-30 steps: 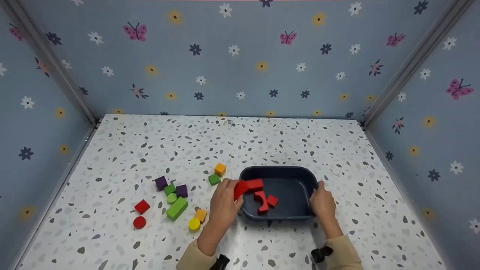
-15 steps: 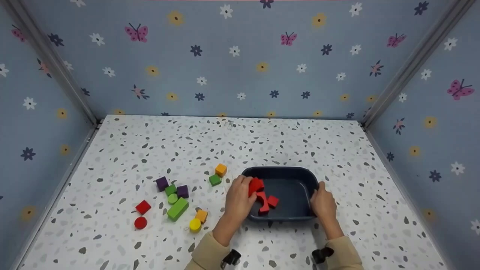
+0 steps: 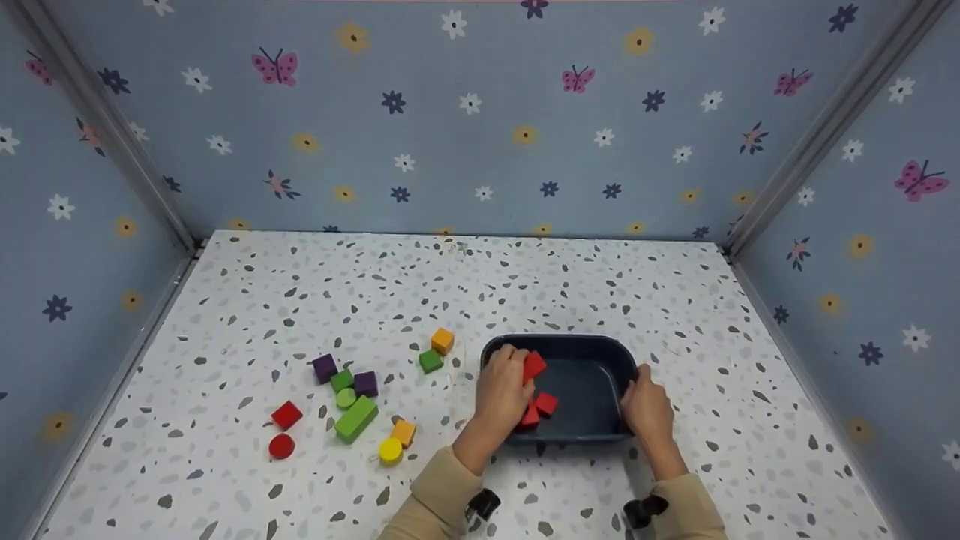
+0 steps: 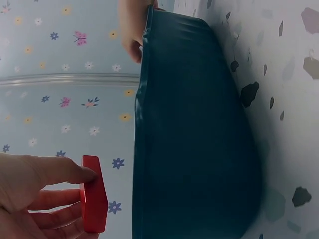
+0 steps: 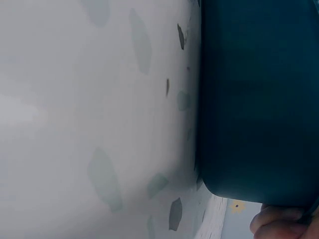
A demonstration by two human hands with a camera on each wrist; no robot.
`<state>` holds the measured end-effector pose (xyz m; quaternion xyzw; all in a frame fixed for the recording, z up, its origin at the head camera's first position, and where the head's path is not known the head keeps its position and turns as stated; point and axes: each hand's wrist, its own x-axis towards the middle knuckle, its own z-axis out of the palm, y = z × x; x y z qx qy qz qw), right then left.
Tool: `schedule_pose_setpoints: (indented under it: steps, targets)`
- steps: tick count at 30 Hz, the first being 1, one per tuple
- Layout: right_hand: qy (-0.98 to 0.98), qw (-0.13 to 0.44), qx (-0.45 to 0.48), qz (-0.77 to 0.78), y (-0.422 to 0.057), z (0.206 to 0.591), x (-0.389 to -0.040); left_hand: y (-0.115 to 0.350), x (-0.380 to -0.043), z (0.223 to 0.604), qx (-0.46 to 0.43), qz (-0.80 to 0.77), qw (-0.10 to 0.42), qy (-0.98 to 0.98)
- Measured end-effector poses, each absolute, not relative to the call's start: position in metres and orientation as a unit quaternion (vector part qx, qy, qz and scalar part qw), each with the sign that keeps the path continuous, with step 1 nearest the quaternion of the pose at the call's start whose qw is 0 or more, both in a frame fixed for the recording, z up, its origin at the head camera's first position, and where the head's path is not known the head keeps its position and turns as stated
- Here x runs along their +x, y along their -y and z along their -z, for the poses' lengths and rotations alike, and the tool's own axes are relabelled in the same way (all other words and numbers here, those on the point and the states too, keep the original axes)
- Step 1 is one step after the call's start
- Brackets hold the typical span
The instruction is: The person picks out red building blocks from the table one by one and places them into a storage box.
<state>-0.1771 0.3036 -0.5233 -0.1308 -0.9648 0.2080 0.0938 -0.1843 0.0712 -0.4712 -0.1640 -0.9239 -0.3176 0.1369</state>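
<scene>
My left hand (image 3: 504,388) pinches one flat red block (image 4: 95,199) above the left part of the dark blue rectangular tub (image 3: 581,390), whose long side runs toward my right hand (image 3: 646,405), gripping its right end.

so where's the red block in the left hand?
Lower left of the left wrist view: the red block is held left of the dark tub. In the head view, the left hand pinching it is over the tub's left end.

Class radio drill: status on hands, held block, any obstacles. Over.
Left hand pinches red block above dark blue bin. Right hand grips bin's right end. Other red blocks inside; nothing visibly blocking.
</scene>
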Motion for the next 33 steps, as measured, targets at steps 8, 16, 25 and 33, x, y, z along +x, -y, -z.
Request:
schedule_pose_setpoints:
  steps: [8, 16, 25, 33]
  targets:
    - [0.964, 0.095, -0.132, -0.212, -0.304, 0.524, -0.178, -0.09, -0.19, 0.479, -0.181, 0.301, 0.14, 0.926]
    - [0.965, 0.102, -0.124, -0.207, -0.304, 0.525, -0.176, -0.106, -0.193, 0.488, -0.186, 0.254, 0.149, 0.937]
    - [0.965, 0.088, -0.128, -0.21, -0.305, 0.524, -0.178, -0.124, -0.196, 0.495, -0.197, 0.21, 0.133, 0.948]
    - [0.966, 0.076, -0.136, -0.208, -0.305, 0.523, -0.179, -0.136, -0.202, 0.502, -0.197, 0.151, 0.131, 0.96]
